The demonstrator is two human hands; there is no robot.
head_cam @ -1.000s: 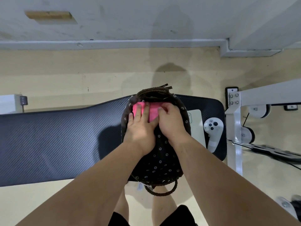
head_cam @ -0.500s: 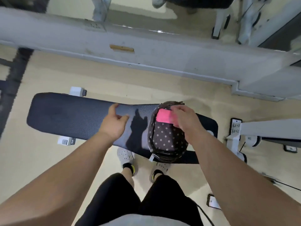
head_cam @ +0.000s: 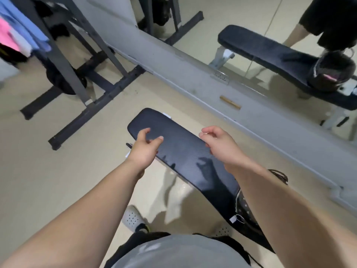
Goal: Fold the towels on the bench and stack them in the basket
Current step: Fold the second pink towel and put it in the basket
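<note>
Over the black bench (head_cam: 179, 147), both hands hang in the air & hold nothing. The left hand (head_cam: 144, 148) is over the near edge of the pad, fingers loose & a bit bent, thumb out. The right hand (head_cam: 218, 144) is over the far edge, fingers curled in softly, not pinching a thing. Finger shadows fall on the pad below them.

The basket (head_cam: 244, 209) sits on the bench end near the person's right side. It is mostly hidden by the right arm; only some dotted dark lining & a brown woven handle show. No towel can be seen in it from here. In the wall mirror (head_cam: 251, 22) the same bench & basket show again, w/ a bit of pink towel (head_cam: 329, 76) inside the basket.

A dark metal rack (head_cam: 77, 60) stands on the floor to the left, well apart from the bench, w/ blue & pink clothes (head_cam: 21, 26) hanging at the top corner. A white shoe (head_cam: 132, 217) w/ holes is on the floor under the left arm. A small wood strip (head_cam: 229, 102) is on the gray wall base.
</note>
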